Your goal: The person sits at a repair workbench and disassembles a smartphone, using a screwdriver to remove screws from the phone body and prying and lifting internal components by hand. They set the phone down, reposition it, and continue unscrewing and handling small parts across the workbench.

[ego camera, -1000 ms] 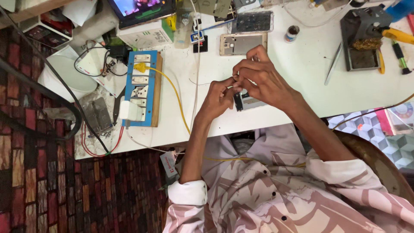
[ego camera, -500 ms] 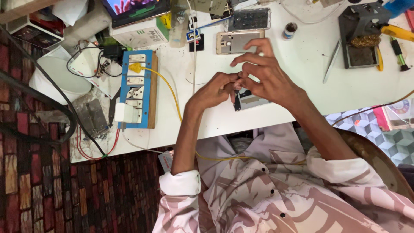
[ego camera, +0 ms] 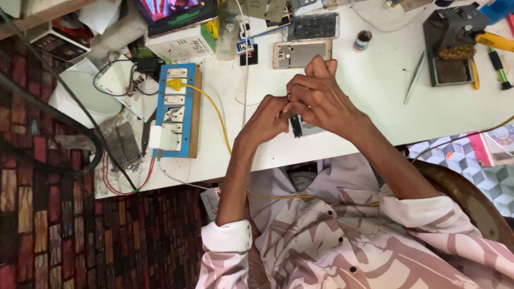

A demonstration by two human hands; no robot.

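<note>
progress: looks mid-job to me, opened phone (ego camera: 301,53) lies bare just beyond the grip, nothing reassembled | grip: left hand (ego camera: 266,120) and right hand (ego camera: 321,99) pinch narrow on a small dark part (ego camera: 295,124) over the worktop (ego camera: 375,101) | vs 0.5 s ago: hands barely shifted, same pinch

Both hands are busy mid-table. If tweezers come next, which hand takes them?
Right, probably. The right hand is on the same side as the tweezers, with bare table between them. The left hand sits farther off, toward the blue socket board, and would have to cross over.
</note>
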